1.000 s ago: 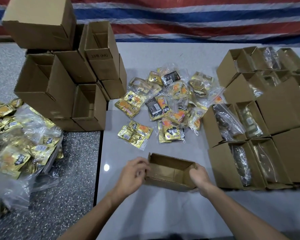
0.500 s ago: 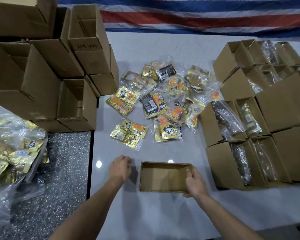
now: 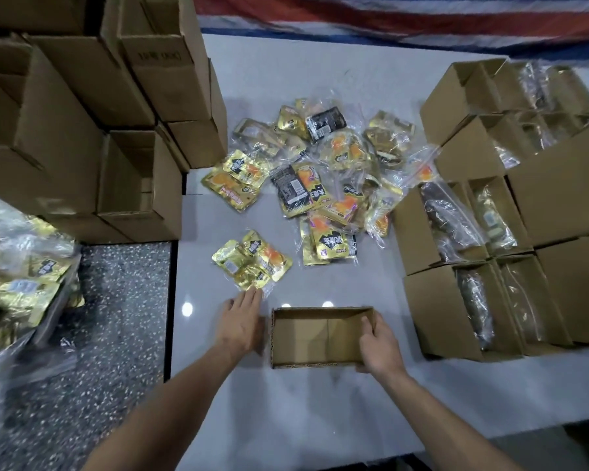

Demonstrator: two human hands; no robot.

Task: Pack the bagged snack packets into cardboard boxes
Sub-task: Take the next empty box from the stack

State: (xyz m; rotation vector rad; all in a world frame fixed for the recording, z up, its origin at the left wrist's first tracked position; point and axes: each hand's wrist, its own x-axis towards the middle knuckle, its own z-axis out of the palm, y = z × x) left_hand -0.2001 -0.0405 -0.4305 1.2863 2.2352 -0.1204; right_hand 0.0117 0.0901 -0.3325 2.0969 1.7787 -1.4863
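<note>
Left hand [image 3: 242,322] has left the empty box [image 3: 317,341] and stretches, fingers straight, to the nearest snack bag [image 3: 252,260]. Right hand [image 3: 380,346] grips the box's right wall, near centre. Box stands ready for loading.

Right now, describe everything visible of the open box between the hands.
The open box is plain brown corrugated cardboard, rectangular and shallow, standing upright on the white table with its mouth up and nothing inside; a seam runs across its floor. The right hand grips its right wall, thumb inside. The left hand lies beside its left wall; contact cannot be told. Filled boxes stand apart to its right.
</note>
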